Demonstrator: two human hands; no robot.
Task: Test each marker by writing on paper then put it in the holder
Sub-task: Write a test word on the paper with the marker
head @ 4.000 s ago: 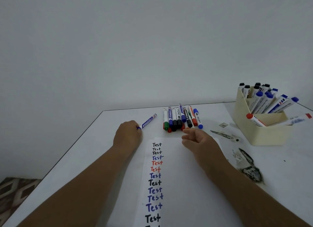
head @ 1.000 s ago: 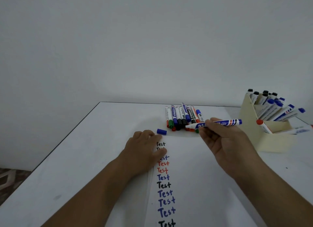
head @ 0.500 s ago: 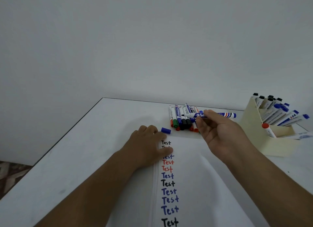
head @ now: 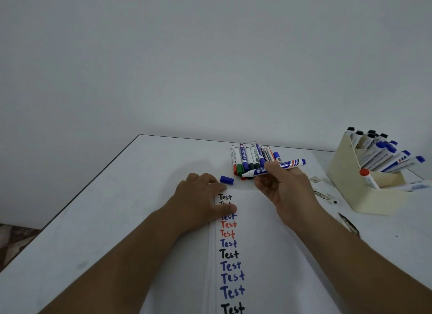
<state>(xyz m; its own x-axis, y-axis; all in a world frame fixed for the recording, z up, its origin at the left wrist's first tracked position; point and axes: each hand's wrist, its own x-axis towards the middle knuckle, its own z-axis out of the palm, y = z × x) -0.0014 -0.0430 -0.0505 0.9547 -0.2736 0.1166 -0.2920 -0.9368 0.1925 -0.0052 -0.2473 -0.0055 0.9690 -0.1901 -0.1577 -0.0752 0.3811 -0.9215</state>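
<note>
Holding an uncapped blue marker (head: 274, 167) between thumb and fingers, the right hand (head: 284, 187) hovers above the top edge of the paper (head: 261, 231). The marker lies almost level, its tip pointing left and its blue end toward the holder (head: 360, 192). Its blue cap (head: 226, 180) lies alone on the table (head: 112, 208), just beside the fingers of the left hand (head: 201, 202). The left hand rests flat on the left side of the paper, fingers straight and pressing it down, the thumb covering part of the second and third words. A column of the word "Test" in black, blue and red runs down the paper. Behind the right hand a row of capped markers (head: 251, 159) lies side by side on the table. The cream holder stands to the right, well apart from the paper, with many markers leaning inside it.
</note>
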